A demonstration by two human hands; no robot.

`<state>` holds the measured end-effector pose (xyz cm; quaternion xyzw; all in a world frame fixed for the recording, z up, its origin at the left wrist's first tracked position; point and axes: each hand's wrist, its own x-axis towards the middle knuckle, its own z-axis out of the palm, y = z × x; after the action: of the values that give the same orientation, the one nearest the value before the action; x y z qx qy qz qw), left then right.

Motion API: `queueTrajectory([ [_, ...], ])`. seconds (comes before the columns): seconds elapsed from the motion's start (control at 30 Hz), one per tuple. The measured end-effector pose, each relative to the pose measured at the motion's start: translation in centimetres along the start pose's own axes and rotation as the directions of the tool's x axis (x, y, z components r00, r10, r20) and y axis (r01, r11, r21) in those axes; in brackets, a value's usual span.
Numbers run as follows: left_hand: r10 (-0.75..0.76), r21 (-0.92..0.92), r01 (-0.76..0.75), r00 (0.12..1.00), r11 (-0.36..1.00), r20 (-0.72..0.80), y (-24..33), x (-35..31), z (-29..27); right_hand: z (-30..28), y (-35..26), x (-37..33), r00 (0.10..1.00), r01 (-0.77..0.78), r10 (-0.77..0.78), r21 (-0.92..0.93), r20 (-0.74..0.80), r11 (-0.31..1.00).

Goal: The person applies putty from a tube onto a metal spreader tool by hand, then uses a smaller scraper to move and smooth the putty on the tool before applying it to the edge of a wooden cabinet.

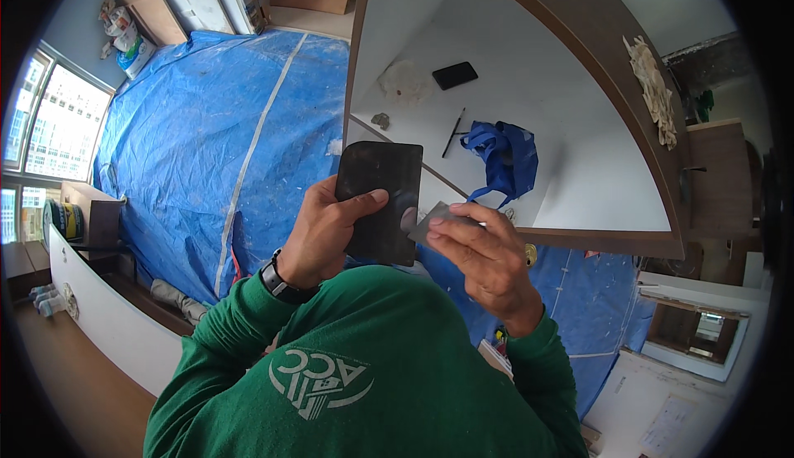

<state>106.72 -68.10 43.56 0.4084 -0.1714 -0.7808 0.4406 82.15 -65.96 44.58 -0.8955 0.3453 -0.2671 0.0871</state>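
Observation:
My left hand (pixel 321 231) grips a dark, flat rectangular plate (pixel 385 173) with rounded corners, its thumb lying across the face. Between the fingers and thumb of my right hand (pixel 492 264) is a small, thin grey flat piece (pixel 429 220). That piece sits at the plate's right edge; whether the two touch I cannot tell. Just beyond my hands, inside a white-lined cabinet, lie a blue fabric bag (pixel 509 160), a slim dark pencil-like stick (pixel 453 133) and a black phone (pixel 455 75).
Blue sheeting (pixel 190 119) covers the floor. A crumpled clear plastic bag (pixel 404 82) and a small grey lump (pixel 380 120) lie in the cabinet. Pale work gloves (pixel 651 86) rest on its brown edge (pixel 571 20). A long white panel (pixel 107 309) stands at the left, near a bucket (pixel 64 221).

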Motion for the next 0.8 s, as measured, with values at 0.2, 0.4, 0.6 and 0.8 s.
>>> queueTrajectory([
  [0.2,0.065,0.105,-0.066,0.998,0.992,0.013,-0.5,0.8,-2.0,2.3,-0.2,1.9,0.999,0.004,-0.003,-0.017,0.047,1.000],
  [0.4,0.110,0.050,-0.109,0.994,0.993,-0.028,-1.5,0.7,-3.9,3.7,-0.4,4.1,0.997,0.044,-0.043,-0.026,0.058,0.999],
  [0.6,0.011,-0.168,-0.036,0.989,0.985,-0.150,-2.3,0.4,-6.1,4.1,-0.4,5.1,0.980,-0.015,0.001,0.071,0.197,0.997],
  [0.8,-0.191,-0.499,0.081,0.966,0.863,-0.173,-3.0,0.1,-6.9,7.0,-1.7,3.0,0.977,-0.156,0.104,0.296,0.185,0.942],
])
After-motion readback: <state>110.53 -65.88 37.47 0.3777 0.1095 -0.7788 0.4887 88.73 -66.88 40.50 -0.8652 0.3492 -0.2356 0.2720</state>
